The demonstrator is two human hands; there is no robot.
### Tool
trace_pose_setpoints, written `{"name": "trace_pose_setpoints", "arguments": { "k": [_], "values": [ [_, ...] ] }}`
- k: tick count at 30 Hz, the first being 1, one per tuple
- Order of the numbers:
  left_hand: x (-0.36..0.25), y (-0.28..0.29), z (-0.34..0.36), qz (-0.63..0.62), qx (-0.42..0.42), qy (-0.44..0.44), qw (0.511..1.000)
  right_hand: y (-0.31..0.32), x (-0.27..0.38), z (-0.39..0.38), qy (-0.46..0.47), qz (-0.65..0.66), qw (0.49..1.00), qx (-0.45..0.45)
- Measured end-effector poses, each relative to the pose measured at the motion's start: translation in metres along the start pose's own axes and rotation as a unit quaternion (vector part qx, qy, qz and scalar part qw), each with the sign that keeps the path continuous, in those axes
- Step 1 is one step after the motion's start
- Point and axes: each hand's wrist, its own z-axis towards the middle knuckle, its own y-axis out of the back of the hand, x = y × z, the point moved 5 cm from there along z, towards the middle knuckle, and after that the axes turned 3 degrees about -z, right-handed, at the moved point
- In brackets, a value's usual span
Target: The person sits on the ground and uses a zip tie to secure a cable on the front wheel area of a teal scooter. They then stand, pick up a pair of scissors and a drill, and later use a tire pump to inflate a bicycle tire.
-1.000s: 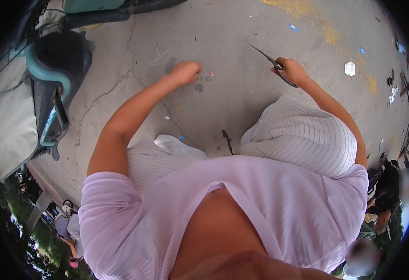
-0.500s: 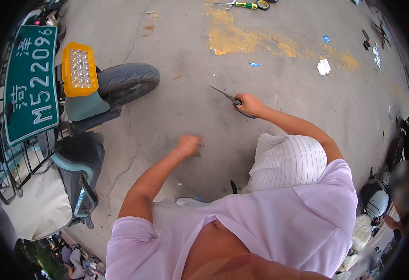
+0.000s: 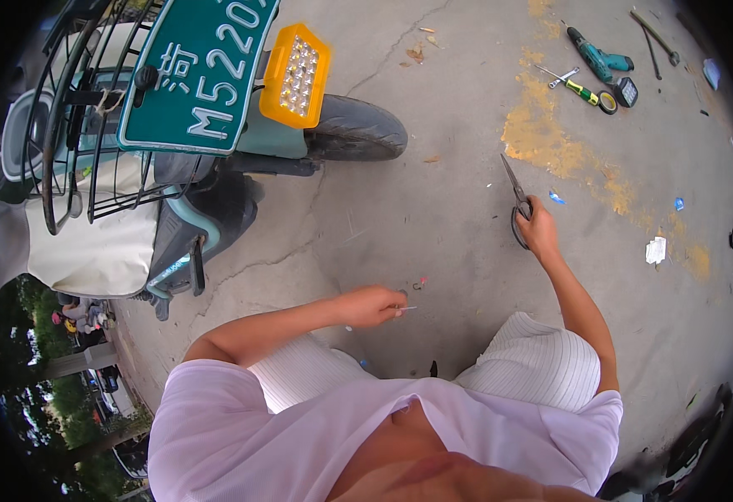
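Observation:
My right hand (image 3: 538, 227) is closed around the handles of dark metal scissors (image 3: 516, 188). Their blades look nearly together and point away from me over the concrete. Closer to my body, my left hand (image 3: 373, 305) pinches a short, thin, pale strip (image 3: 406, 308) that juts out to the right of the fingertips. The strip's exact kind is too small to make out. Just beyond that hand, a tiny reddish scrap (image 3: 422, 281) lies on the ground beside a dark curled bit (image 3: 417, 287).
A parked two-wheeler's tyre (image 3: 358, 130), yellow lamp (image 3: 297, 77), green plate (image 3: 195, 79) and wire basket (image 3: 90, 167) stand at the left. Far right lie a teal cordless drill (image 3: 592, 54), a screwdriver (image 3: 581, 91), a tape roll (image 3: 606, 102) and crumpled white paper (image 3: 655, 249).
The view has swung, bringing the drill and more tools into sight. My left hand has shifted nearer my body, and the pale strip now shows in its fingers. The scissors stay in my right hand.

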Motion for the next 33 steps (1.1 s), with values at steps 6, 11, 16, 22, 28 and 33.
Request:
{"name": "trace_pose_setpoints", "arguments": {
  "k": [6,11,16,22,28,33],
  "values": [
    [0.040,0.004,0.001,0.005,-0.149,0.066,0.987,0.030,0.009,0.035,0.058,-0.085,0.994,-0.039],
    [0.037,0.013,-0.002,0.101,-0.127,0.030,0.986,0.050,-0.010,0.066,0.113,-0.143,0.978,-0.098],
    [0.043,0.015,-0.021,0.080,-0.120,0.110,0.983,0.072,-0.025,0.114,0.113,-0.185,0.973,-0.082],
    [0.096,0.004,-0.034,-0.104,-0.238,0.162,0.952,0.106,-0.061,0.126,0.037,-0.141,0.984,-0.103],
    [0.105,-0.017,-0.066,-0.409,-0.309,0.330,0.792,0.153,-0.151,-0.004,-0.163,0.033,0.982,-0.095],
    [0.071,-0.031,-0.058,-0.500,-0.316,0.320,0.740,0.173,-0.205,-0.199,-0.315,0.029,0.947,-0.053]
  ]
}}
